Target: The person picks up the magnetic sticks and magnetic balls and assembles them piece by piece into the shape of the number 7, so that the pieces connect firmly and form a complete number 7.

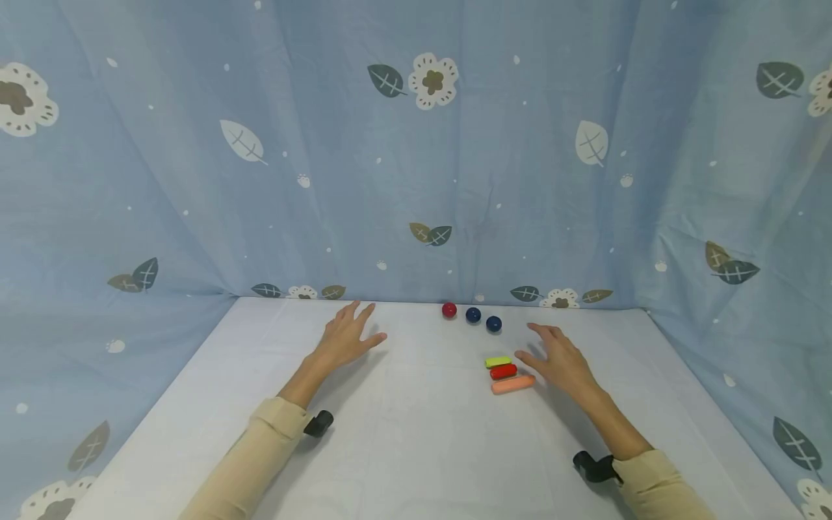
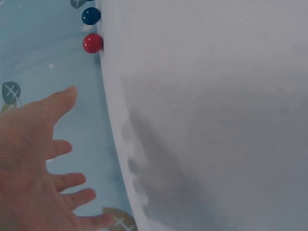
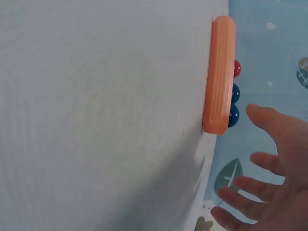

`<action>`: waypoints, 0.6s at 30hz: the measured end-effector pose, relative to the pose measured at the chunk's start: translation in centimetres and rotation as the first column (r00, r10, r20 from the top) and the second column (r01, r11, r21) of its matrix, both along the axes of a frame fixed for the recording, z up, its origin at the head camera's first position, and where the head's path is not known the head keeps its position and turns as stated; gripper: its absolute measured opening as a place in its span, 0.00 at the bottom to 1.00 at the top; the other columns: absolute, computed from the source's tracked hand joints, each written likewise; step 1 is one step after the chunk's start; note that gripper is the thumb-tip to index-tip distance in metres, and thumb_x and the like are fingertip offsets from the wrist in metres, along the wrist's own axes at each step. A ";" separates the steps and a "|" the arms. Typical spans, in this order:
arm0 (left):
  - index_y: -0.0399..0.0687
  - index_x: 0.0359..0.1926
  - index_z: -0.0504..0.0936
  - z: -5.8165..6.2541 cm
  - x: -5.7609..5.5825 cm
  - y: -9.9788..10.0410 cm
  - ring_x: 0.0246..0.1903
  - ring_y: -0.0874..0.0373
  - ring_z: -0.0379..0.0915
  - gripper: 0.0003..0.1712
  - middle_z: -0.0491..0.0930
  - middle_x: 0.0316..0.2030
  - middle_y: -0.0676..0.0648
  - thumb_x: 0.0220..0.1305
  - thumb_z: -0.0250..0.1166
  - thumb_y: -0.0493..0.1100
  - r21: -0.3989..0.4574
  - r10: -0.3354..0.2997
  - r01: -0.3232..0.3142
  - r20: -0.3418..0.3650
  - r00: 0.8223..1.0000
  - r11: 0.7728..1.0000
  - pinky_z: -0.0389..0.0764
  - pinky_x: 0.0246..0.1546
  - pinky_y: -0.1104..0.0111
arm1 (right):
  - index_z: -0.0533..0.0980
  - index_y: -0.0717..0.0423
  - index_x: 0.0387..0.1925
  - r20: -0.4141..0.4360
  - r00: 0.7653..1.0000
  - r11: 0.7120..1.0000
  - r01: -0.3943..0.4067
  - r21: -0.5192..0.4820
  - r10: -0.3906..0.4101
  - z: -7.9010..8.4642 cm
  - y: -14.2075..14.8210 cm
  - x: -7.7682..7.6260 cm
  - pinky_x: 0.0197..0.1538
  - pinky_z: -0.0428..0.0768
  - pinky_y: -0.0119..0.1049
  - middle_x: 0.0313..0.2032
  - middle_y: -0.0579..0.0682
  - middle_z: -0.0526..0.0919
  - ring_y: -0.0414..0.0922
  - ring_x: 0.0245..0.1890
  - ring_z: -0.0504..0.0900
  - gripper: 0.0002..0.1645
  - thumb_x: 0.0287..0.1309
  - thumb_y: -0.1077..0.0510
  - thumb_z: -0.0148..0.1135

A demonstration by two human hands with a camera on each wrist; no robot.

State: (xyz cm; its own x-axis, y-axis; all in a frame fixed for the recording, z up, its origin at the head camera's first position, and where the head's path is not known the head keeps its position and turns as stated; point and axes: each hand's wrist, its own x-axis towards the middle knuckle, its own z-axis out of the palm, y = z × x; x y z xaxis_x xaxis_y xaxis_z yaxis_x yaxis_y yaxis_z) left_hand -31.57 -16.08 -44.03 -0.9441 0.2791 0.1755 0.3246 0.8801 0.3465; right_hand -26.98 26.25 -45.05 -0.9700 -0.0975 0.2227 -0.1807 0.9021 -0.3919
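My left hand (image 1: 343,341) hovers over the left half of the table, fingers spread and holding nothing. Over on the right, my right hand (image 1: 562,361) is held with loose fingers, its thumb close to three short sticks. These are a yellow-green stick (image 1: 498,362), a red stick (image 1: 503,372) and a longer orange stick (image 1: 513,384), lying roughly parallel. Behind them, along the back edge, sit a red ball (image 1: 449,310) and two dark blue balls (image 1: 473,315). In the right wrist view the orange stick (image 3: 220,74) partly covers the balls.
A white cloth-covered table (image 1: 416,448) spans the work area. Blue curtain (image 1: 338,180) with leaf and flower prints hangs right behind its back edge and at both sides. A black wrist camera mount (image 1: 318,424) shows at the left sleeve, another (image 1: 593,467) at the right.
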 end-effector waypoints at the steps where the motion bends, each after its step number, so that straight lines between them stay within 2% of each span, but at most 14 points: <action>1: 0.46 0.74 0.59 0.0 -0.2 0.2 0.71 0.31 0.50 0.44 0.54 0.73 0.30 0.66 0.59 0.63 0.001 -0.004 0.004 -0.001 1.000 1.000 0.60 0.63 0.33 | 0.64 0.58 0.68 0.007 1.000 1.000 0.000 -0.009 0.000 0.0 0.0 0.0 0.57 0.74 0.65 0.63 0.69 0.69 0.67 0.59 0.73 0.43 0.58 0.41 0.66; 10: 0.48 0.74 0.60 -0.6 -1.5 1.3 0.70 0.32 0.53 0.42 0.55 0.72 0.32 0.67 0.59 0.62 0.020 -0.040 0.039 0.045 0.998 0.999 0.63 0.62 0.35 | 0.71 0.54 0.64 0.077 0.995 0.992 -0.054 -0.116 0.064 0.0 -0.6 -0.4 0.49 0.83 0.53 0.61 0.64 0.74 0.60 0.54 0.79 0.37 0.57 0.44 0.69; 18: 0.46 0.73 0.62 -0.8 -2.0 2.4 0.68 0.34 0.58 0.40 0.61 0.70 0.34 0.67 0.61 0.59 0.084 -0.082 0.075 0.084 0.993 0.994 0.63 0.64 0.38 | 0.75 0.56 0.60 0.145 0.983 0.982 -0.091 -0.167 0.116 0.3 -1.2 -0.8 0.45 0.84 0.47 0.57 0.61 0.78 0.58 0.51 0.81 0.29 0.60 0.50 0.67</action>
